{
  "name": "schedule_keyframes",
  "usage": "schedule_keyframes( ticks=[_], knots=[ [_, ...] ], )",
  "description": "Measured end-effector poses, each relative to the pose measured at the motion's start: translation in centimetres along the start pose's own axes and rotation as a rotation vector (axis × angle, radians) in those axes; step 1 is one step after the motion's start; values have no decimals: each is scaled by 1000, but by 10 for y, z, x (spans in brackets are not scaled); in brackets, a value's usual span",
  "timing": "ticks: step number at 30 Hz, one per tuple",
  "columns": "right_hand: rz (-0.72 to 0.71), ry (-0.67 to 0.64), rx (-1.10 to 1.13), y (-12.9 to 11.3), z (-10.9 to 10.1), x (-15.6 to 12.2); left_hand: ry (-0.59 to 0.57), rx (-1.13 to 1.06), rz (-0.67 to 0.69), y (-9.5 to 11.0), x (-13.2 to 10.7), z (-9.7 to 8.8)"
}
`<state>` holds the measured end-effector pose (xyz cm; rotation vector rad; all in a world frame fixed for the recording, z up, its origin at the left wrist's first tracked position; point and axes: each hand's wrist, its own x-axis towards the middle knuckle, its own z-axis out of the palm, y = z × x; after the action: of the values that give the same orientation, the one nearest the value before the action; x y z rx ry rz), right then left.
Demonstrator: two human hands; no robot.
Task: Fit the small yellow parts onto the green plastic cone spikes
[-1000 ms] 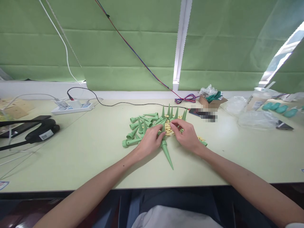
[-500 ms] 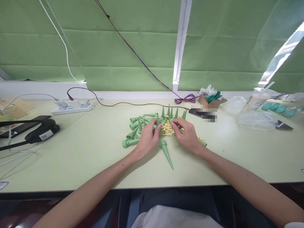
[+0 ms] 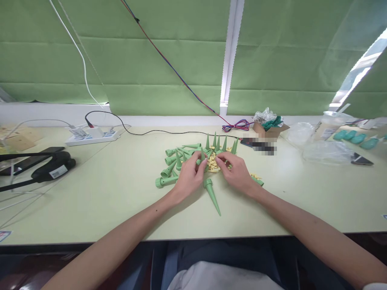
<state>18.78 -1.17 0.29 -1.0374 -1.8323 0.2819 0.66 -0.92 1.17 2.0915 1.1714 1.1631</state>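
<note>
My left hand [image 3: 190, 177] is closed round a green plastic plant-watering spike [image 3: 202, 154], which stands point up between thumb and fingers. Just to its right, my right hand [image 3: 235, 171] pinches thumb and forefinger together over a heap of small yellow plastic pieces [image 3: 213, 164]. Whatever lies between those right fingertips is too small to make out. One loose green spike [image 3: 214, 198] rests on the table below the hands, its tip toward me. More green spikes [image 3: 169, 160] lie to the left of my left hand, and several upright spikes [image 3: 214, 141] stand behind the heap.
Behind my right hand lies a phone [image 3: 256, 145], near a small cardboard box [image 3: 270, 131] and coiled wires [image 3: 237, 126]. Plastic bags [image 3: 326, 152] and a cup [image 3: 328, 125] stand right. A power strip [image 3: 93, 137] and a black strapped device [image 3: 53, 167] are left.
My right hand has shifted slightly left, toward the spike in my left hand. The left hand and its spike have moved only a little to the right.
</note>
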Motion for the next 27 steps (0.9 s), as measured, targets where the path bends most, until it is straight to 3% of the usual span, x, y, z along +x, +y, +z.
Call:
schedule_keyframes(
  ticks=[27],
  knots=[
    [2, -39, -11, 2, 3, -2, -36, -27, 7, -2, -2, 3]
  ],
)
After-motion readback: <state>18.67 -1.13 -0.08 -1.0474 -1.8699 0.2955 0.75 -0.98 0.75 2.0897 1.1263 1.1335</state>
